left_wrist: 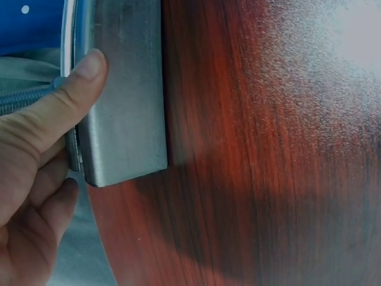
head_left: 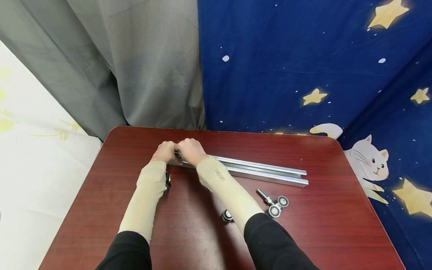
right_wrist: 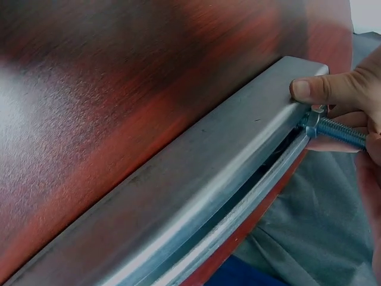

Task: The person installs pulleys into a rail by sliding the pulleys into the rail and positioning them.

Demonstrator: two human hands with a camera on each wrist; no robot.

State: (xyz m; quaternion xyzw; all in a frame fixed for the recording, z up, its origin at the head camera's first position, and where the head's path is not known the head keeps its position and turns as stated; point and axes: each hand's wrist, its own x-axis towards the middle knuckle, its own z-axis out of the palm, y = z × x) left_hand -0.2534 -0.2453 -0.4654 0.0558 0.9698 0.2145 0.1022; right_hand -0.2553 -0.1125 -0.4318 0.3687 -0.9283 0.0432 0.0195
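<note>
A long metal channel rail [head_left: 263,173] lies across the table, its slot showing in the right wrist view. Both hands are at its left end. My left hand [left_wrist: 36,149] grips the rail end, thumb flat on the smooth side and fingers curled behind. Close beside it, my right hand [head_left: 191,150] also grips the rail, its thumb on the same side wall. A threaded bolt [right_wrist: 342,132] with a nut sticks out of the slot near the rail end, between the fingers. Whatever the bolt joins inside the rail is hidden.
A roller trolley [head_left: 275,205] with a threaded bolt lies on the reddish-brown table [head_left: 337,225], in front of the rail. Another roller [head_left: 227,215] is partly covered by the right forearm. Grey and blue curtains [head_left: 162,67] hang behind the table's far edge.
</note>
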